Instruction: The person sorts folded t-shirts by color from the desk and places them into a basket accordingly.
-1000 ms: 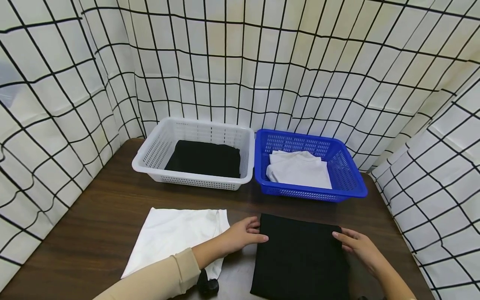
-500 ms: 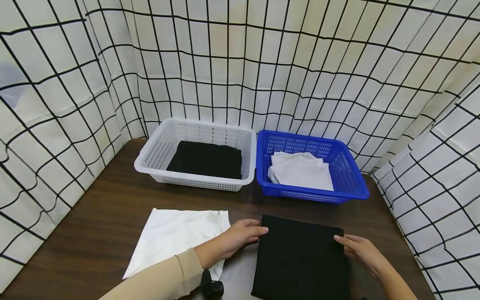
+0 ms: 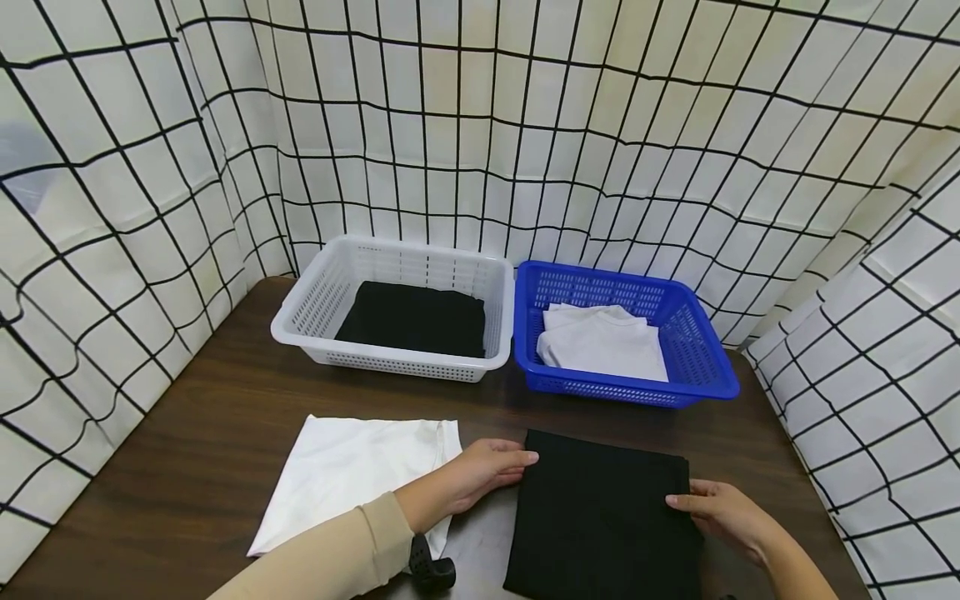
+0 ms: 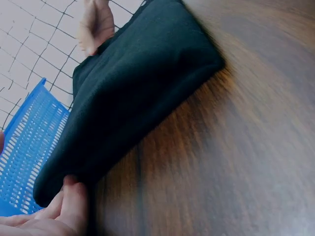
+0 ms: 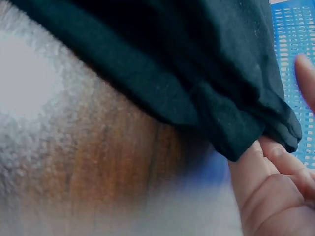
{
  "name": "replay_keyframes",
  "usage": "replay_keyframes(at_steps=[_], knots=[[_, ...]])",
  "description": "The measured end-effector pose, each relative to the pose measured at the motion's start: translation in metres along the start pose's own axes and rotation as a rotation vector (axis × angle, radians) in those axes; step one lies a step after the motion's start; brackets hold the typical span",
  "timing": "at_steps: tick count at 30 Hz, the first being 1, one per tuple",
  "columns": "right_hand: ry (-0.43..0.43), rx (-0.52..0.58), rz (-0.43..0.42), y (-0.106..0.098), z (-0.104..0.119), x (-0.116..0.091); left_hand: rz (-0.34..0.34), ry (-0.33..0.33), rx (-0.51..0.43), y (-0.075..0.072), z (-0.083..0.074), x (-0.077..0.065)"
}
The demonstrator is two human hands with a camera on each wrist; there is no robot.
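A folded black garment (image 3: 600, 517) lies near the front of the table, roughly square in the head view. At its left edge, close to the far corner, is my left hand (image 3: 487, 475), its thumb tip just over the fabric. My right hand (image 3: 731, 512) is at the right edge, thumb above the cloth. The right wrist view shows fingers (image 5: 268, 162) tucked beneath the loose fabric layers, with the thumb (image 5: 306, 81) standing apart. In the left wrist view, fingertips (image 4: 71, 189) touch the garment's edge. Left of it lies a folded white garment (image 3: 360, 467), partly covered by my left forearm.
Behind stand a white basket (image 3: 405, 367) containing a folded black garment (image 3: 416, 321) and a blue basket (image 3: 637, 392) containing a folded white garment (image 3: 603, 342). A white curtain with a black grid (image 3: 465, 125) encloses the brown table (image 3: 172, 467).
My right hand has slid a little toward me along the garment's right edge. The left thumb has drawn closer to its fingers. The black garment has stayed in place.
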State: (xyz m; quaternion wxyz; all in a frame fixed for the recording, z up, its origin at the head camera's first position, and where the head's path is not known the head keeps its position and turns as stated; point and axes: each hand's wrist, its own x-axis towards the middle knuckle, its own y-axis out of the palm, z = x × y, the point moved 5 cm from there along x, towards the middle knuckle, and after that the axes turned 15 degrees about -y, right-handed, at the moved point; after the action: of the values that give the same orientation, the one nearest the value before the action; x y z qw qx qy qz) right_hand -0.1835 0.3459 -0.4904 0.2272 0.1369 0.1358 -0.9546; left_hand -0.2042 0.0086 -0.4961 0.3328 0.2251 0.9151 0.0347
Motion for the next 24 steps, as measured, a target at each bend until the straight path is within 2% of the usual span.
replay_keyframes(at_steps=[5,14,24], knots=[[-0.085,0.098,0.083,0.001,-0.004,-0.002,0.026,-0.027,0.025,0.004,0.002,0.0],[-0.071,0.12,0.065,0.004,-0.007,-0.003,0.041,-0.028,0.038,0.01,0.003,0.006],[-0.051,0.117,0.05,0.003,-0.013,-0.005,-0.06,-0.026,0.031,0.01,0.006,0.013]])
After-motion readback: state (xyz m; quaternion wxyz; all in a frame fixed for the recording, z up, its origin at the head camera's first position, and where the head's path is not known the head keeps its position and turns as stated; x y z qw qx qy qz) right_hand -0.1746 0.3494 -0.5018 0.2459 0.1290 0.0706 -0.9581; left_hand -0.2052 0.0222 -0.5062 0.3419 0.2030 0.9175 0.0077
